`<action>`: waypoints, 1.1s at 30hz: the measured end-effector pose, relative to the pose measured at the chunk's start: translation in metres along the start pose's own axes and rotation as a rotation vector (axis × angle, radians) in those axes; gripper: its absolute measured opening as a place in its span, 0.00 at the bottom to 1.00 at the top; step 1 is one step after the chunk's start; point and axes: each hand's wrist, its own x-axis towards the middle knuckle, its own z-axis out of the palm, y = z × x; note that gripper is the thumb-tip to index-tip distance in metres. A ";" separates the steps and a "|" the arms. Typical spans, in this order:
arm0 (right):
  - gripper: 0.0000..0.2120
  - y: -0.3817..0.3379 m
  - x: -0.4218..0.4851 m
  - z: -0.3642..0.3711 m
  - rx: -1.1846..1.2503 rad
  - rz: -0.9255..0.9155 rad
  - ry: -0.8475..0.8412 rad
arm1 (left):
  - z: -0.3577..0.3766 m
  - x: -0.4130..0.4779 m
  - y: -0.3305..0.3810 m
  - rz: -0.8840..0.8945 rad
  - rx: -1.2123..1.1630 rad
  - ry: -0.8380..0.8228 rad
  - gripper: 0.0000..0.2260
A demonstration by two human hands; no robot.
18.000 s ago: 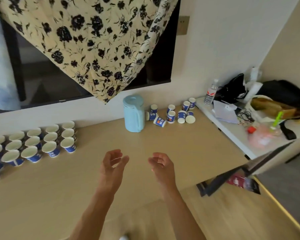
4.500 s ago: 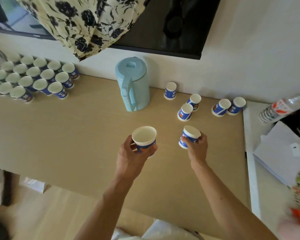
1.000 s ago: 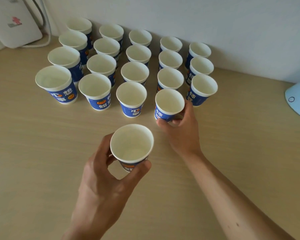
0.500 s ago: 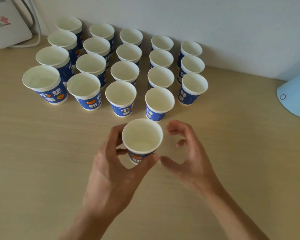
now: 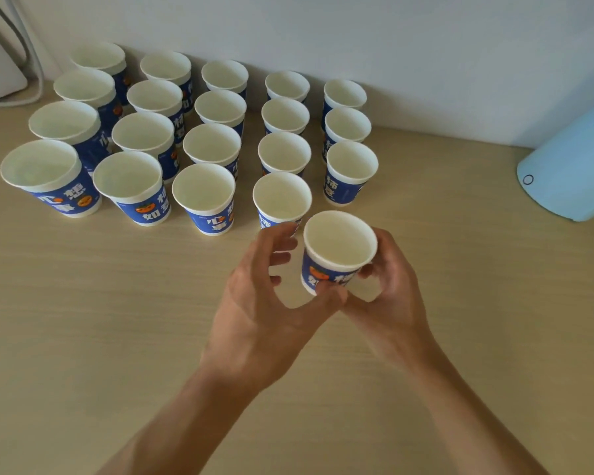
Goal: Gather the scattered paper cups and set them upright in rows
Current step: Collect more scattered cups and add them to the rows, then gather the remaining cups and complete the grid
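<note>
Paper cup (image 5: 336,255) held upright at mid-frame, just below the rows of cups (image 5: 203,159).
Right hand (image 5: 391,303) grasps it, fingers (image 5: 390,248) curled round its right side. Left hand (image 5: 261,310) is released, its loosely curled fingers clear of it and only the thumb touching its lower wall. The rows stand upright on the worktop (image 5: 83,337); a blue jug (image 5: 570,166) sits at the right edge.
</note>
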 end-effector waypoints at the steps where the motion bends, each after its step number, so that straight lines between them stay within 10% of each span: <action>1: 0.28 0.004 0.002 0.000 0.006 0.026 0.053 | -0.001 -0.002 -0.001 -0.008 -0.001 0.010 0.33; 33: 0.35 0.035 0.031 0.000 -0.076 0.143 0.269 | -0.027 -0.037 -0.015 -0.064 -0.023 0.064 0.28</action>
